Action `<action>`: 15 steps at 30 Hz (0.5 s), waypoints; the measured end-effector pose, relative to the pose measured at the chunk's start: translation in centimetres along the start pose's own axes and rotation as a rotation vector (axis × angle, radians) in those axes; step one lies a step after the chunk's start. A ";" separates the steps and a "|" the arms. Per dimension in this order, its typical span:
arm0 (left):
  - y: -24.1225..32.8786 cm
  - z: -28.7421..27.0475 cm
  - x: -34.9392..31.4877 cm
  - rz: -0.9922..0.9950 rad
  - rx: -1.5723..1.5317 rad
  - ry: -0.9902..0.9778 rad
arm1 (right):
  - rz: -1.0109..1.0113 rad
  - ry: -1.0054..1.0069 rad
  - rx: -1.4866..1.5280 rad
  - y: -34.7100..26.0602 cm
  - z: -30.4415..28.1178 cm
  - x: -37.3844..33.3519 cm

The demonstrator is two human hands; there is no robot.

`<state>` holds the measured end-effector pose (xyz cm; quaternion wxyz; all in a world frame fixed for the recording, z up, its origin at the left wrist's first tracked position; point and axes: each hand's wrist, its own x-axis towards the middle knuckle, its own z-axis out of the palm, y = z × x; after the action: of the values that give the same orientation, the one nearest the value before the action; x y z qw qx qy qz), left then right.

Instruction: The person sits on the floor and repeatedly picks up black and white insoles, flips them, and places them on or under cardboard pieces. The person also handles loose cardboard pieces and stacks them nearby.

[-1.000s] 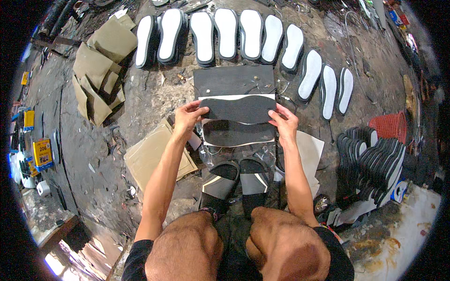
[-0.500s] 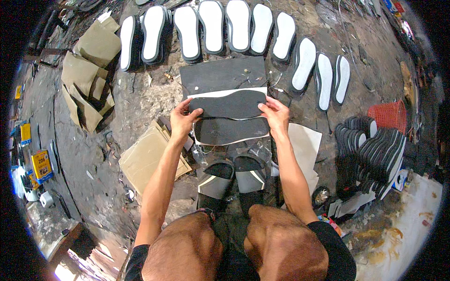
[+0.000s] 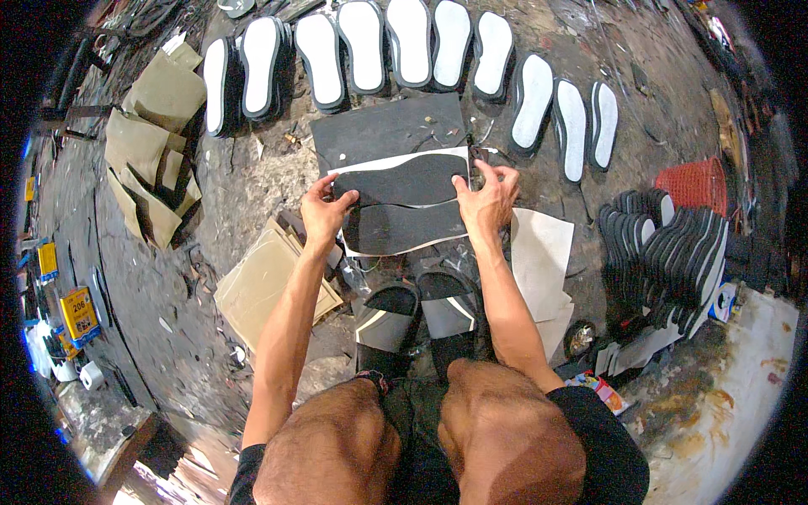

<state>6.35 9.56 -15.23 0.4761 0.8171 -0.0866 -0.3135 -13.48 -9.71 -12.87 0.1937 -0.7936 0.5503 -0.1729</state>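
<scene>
At lower centre, black slippers [image 3: 387, 330] with pale stripes sit below a curved dark sole [image 3: 404, 231] on a white sheet [image 3: 394, 159]. Along its wavy upper edge lies a second, matt dark sole [image 3: 404, 180], at the centre of the frame. The left hand [image 3: 323, 217] has its thumb on that sole's left end; whether its fingers grip beneath, I cannot tell. The right hand [image 3: 490, 204] rests its thumb on the right end, its other fingers spread apart past the edge.

Flat tan sheets [image 3: 268, 282] lie left of the hands, pale sheets [image 3: 543, 252] right. At centre right, ribbed-looking piled soles [image 3: 683, 263] stand near a red mesh basket [image 3: 692, 187]. At far left, a yellow box [image 3: 79, 315] bears dark print. Beyond the hands is a flat black board [image 3: 387, 128]; scuffed floor [image 3: 269, 181] separates it from the creased tan pieces [image 3: 156, 94] at upper left. White-topped soles [image 3: 411, 42] arc across the top.
</scene>
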 end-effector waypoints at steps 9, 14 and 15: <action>1.8 -1.0 -1.9 -0.185 -0.512 -0.131 | 0.214 -0.150 0.589 2.0 -1.9 -1.3; 0.0 -3.8 -2.1 -0.279 -0.745 -0.051 | 0.014 -0.331 0.967 -3.5 -8.0 -3.0; 1.2 -3.0 -2.6 -0.270 -0.947 -0.017 | -0.257 -0.313 0.795 -3.3 -9.5 -4.0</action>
<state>6.27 12.29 -12.03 0.7494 0.5123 0.1683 -0.3842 -16.77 -5.99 -3.25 0.5414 -0.7361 0.3021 -0.2716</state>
